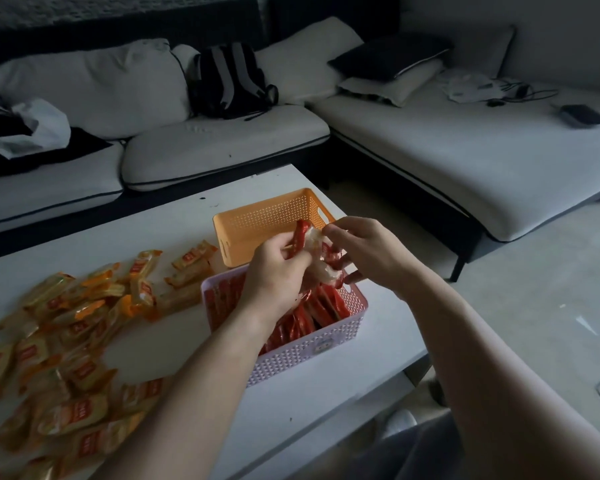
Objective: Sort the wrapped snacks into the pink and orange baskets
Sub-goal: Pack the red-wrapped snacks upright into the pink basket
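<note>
Sorting under way, red stage. Nearest, at left on the table (378, 327), the orange-wrapped snacks (70, 341) lie loose and unsorted, pointing every way. Beyond them the pink basket (309, 351) holds packed red snacks (323, 306) set on edge. Just above its far end, the left grip (278, 268) and right grip (364, 251) both close on a red bundle (300, 235). Its packets' long axes stand steeply, upper ends tipped away from the person. Judged next move: lower the bundle end-first into a gap in the pink basket, then release. Farthest, the orange basket (257, 216) shows no snacks in its visible part.
</note>
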`<control>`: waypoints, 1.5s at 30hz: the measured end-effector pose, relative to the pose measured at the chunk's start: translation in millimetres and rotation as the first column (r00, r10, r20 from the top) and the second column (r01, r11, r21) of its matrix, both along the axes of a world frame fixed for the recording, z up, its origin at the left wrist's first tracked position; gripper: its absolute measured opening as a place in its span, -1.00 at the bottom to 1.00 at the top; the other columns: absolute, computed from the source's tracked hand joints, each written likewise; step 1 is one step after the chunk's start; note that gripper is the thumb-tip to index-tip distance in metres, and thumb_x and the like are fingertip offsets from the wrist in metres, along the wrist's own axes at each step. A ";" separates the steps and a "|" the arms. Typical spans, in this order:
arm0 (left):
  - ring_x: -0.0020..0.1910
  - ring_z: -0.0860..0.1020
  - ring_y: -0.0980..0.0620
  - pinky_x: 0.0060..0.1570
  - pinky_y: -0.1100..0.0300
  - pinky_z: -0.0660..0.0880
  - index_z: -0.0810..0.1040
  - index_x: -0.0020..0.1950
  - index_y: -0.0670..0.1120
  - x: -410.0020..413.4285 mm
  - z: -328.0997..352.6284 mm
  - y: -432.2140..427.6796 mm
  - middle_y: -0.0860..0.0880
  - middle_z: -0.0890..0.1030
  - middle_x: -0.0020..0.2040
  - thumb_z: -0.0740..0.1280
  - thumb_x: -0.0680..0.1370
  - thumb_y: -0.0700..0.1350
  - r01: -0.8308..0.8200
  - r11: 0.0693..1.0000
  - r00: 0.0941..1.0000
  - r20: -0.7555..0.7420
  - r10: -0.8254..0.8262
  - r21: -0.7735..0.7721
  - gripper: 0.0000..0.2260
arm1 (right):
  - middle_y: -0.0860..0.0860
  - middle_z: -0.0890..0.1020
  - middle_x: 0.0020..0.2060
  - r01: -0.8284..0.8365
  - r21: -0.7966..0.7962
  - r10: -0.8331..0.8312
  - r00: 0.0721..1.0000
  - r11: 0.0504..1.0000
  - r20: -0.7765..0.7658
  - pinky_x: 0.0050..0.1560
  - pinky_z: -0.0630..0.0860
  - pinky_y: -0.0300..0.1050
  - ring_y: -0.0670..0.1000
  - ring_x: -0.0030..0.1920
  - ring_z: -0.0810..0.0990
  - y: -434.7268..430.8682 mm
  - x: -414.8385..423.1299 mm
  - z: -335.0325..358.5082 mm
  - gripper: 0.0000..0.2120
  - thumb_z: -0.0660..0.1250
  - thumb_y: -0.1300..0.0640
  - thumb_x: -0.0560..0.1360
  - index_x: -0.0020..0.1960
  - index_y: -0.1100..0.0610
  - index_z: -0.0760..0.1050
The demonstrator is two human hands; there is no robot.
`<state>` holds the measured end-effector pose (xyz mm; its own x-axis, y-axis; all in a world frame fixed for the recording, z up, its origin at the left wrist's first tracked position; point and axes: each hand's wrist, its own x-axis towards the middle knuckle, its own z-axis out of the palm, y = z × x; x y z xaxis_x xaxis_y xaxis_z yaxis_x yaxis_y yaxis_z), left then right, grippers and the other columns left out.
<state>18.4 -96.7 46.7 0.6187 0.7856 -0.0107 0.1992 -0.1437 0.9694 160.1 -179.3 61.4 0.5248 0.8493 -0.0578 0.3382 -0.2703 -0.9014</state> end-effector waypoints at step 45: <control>0.24 0.56 -0.15 0.23 -0.12 0.50 0.35 0.46 -0.01 -32.5 -26.9 32.3 -0.07 0.59 0.31 0.49 0.41 0.33 0.085 0.879 0.700 -0.656 0.282 0.470 -0.24 | 0.03 0.65 -0.28 0.274 -0.324 -0.019 0.789 0.906 0.614 -0.33 0.66 -0.03 0.06 -0.33 0.65 15.0 -2.6 -32.1 -0.84 0.27 0.20 0.53 -0.10 0.14 0.63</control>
<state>-14.0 -64.4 19.8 0.4928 0.8691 -0.0429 0.8141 -0.4432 0.3752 157.6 -164.2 29.2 0.6785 0.7346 0.0057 0.6884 -0.6331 -0.3538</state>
